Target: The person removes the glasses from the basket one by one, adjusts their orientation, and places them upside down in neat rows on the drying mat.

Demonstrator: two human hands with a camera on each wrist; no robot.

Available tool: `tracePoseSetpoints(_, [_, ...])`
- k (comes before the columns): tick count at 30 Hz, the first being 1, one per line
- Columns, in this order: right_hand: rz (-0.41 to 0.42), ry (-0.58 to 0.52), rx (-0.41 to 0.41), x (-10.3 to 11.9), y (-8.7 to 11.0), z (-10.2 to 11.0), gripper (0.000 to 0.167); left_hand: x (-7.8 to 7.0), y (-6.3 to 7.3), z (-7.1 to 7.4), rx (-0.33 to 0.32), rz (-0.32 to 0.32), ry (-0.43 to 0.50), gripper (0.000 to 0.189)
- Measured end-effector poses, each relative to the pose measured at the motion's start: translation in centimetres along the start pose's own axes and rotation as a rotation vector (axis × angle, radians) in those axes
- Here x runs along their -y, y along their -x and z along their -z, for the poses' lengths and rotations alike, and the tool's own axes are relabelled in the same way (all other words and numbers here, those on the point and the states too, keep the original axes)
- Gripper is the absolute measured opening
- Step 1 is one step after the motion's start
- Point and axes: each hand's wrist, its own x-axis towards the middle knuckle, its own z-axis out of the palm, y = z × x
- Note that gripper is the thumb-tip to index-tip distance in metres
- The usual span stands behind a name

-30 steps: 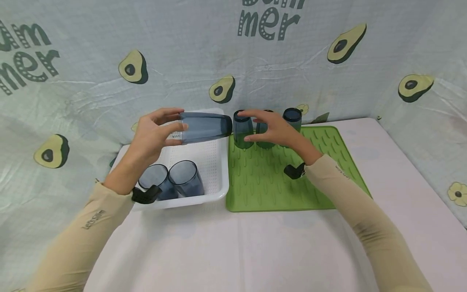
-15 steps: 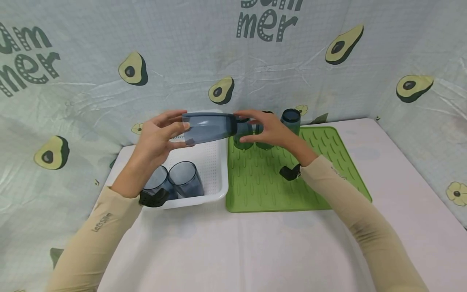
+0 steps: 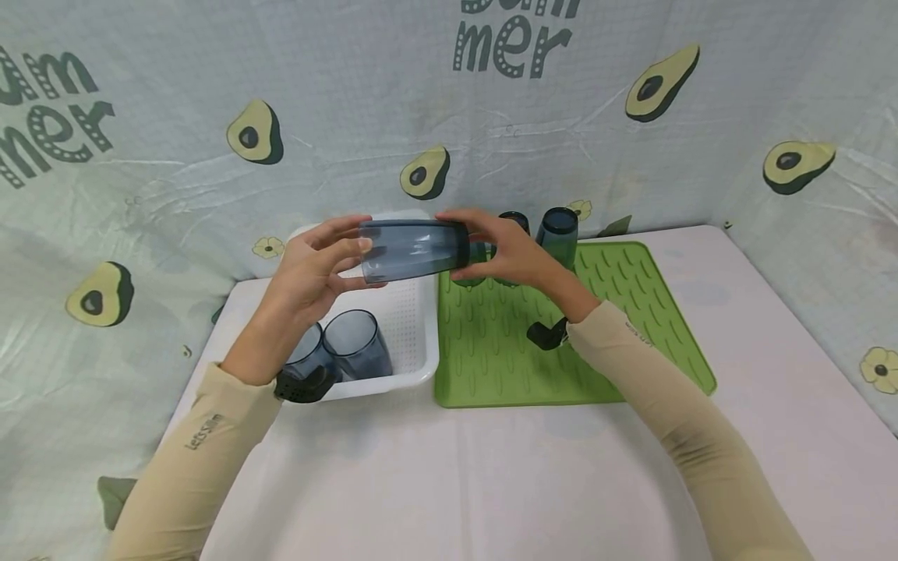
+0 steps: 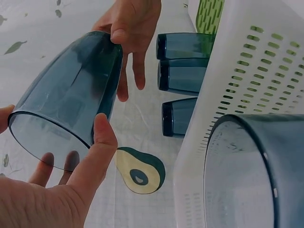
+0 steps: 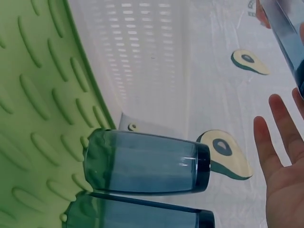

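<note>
A tinted blue drinking glass (image 3: 414, 251) lies nearly level in the air between both hands, above the white basket (image 3: 429, 343). My left hand (image 3: 305, 273) grips its open rim end, with thumb and fingers spread round the rim in the left wrist view. My right hand (image 3: 508, 249) holds the dark, thick base end, thumb against it in the left wrist view (image 4: 130, 28). In the right wrist view the glass base sits at the frame's edge, above that hand's fingers (image 5: 280, 128). Two more glasses (image 3: 358, 343) stand rim up in the basket's front.
A green ridged drying mat (image 3: 533, 366) lies right of the basket. Along its back edge three blue glasses (image 3: 560, 234) stand upside down, partly hidden behind my right hand. A printed sheet with avocados (image 3: 424, 173) hangs behind the table (image 3: 456, 475).
My left hand has moved the glass rightward and its base has come into my right hand. The right hand has shifted slightly left and now holds the base end.
</note>
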Motion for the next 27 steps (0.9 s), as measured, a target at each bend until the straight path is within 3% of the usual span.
tracePoseSetpoints(9, [0.074, 0.055, -0.033, 0.2, 0.2, 0.1, 0.081, -0.2, 0.0, 0.0, 0.032, 0.012, -0.002, 0.049])
tracePoseSetpoints(16, [0.07, 0.07, -0.061, 0.2, 0.5, 0.3, 0.079, -0.5, -0.1, 0.0, 0.115, 0.016, -0.051, 0.05])
tracePoseSetpoints(18, [0.053, 0.01, -0.065, 0.3, 0.6, 0.4, 0.078, -0.5, -0.2, 0.0, 0.146, 0.019, -0.062, 0.049])
tracePoseSetpoints(21, [0.032, -0.167, -0.059, 0.6, 0.9, 0.6, 0.079, -0.4, -0.3, -0.1, 0.191, 0.037, -0.039, 0.045])
tracePoseSetpoints(24, [0.037, -0.359, -0.061, 1.0, 0.9, 0.7, 0.075, -0.2, -0.4, -0.4, 0.245, 0.079, 0.061, 0.039])
tracePoseSetpoints(27, [0.076, -0.482, -0.091, 1.5, 0.7, 0.5, 0.071, 0.4, -0.3, -1.0, 0.297, 0.126, 0.176, 0.033])
